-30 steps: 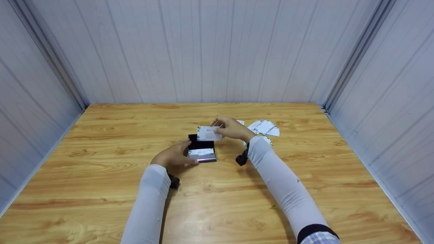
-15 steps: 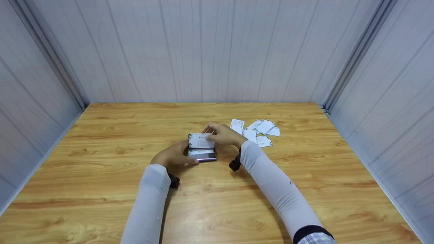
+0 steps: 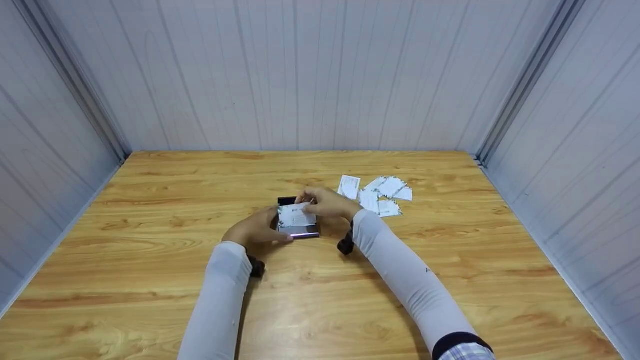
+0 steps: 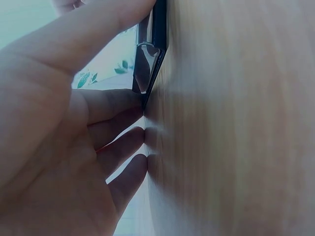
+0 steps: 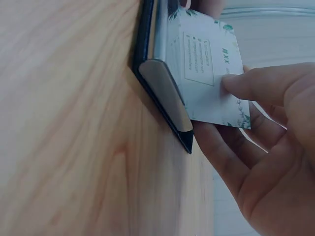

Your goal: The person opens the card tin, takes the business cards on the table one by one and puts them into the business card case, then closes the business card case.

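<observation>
A black and silver business card case [image 3: 306,234] lies opened on the table, its dark lid tilted up at the back. My left hand [image 3: 256,228] grips it from the left, thumb at the front edge and forefinger by the far corner. My right hand [image 3: 331,203] pinches a white business card [image 3: 296,216] with printed text and green leaves, between thumb and fingers. In the right wrist view the card [image 5: 202,64] slants down into the mouth of the case [image 5: 165,91], so its lower edge is hidden. The lid is partly covered by the card and my right fingers.
Several loose white cards [image 3: 392,187] lie spread on the wooden table [image 3: 320,300] to the right of the case, some overlapping. One card [image 3: 349,186] lies just behind my right hand. Pale panel walls [image 3: 320,75] enclose the table at the back and both sides.
My right hand has brought the card left and down from above the lid to the case's mouth, over the cards inside. My left hand and the case have stayed in place.
</observation>
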The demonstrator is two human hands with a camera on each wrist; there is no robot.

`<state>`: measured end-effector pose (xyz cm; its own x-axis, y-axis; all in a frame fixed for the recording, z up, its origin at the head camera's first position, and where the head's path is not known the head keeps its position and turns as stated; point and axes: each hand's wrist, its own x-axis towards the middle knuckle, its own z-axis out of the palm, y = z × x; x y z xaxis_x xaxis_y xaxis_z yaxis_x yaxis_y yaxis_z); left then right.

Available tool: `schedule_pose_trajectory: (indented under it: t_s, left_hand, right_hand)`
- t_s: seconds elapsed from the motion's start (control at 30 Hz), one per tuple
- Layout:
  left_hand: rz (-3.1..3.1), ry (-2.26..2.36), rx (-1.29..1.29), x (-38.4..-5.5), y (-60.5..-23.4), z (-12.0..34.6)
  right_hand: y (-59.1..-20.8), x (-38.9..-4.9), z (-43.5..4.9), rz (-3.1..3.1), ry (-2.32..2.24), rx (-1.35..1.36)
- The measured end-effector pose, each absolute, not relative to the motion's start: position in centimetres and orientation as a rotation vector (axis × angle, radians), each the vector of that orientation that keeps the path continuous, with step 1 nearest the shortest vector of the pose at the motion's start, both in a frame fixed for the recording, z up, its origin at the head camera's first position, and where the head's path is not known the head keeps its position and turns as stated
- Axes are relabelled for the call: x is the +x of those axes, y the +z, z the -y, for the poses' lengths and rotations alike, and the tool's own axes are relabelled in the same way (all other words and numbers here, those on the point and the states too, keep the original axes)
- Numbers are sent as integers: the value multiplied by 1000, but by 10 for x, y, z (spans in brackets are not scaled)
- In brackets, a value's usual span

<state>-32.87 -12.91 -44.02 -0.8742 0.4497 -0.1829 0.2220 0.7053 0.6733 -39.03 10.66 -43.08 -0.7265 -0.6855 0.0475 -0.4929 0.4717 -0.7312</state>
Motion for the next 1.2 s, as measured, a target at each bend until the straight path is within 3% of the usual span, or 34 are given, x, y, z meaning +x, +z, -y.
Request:
schedule_pose_trajectory:
  t_s: [0.83,1.2]
  left_hand:
    - [-2609,824,486,-330,-440,128]
    - [-2605,801,502,-328,-438,128]
  right_hand:
    - [-433,-382,-108,-2416,-995,-915]
    - [-435,-380,-106,-2465,-890,-1001]
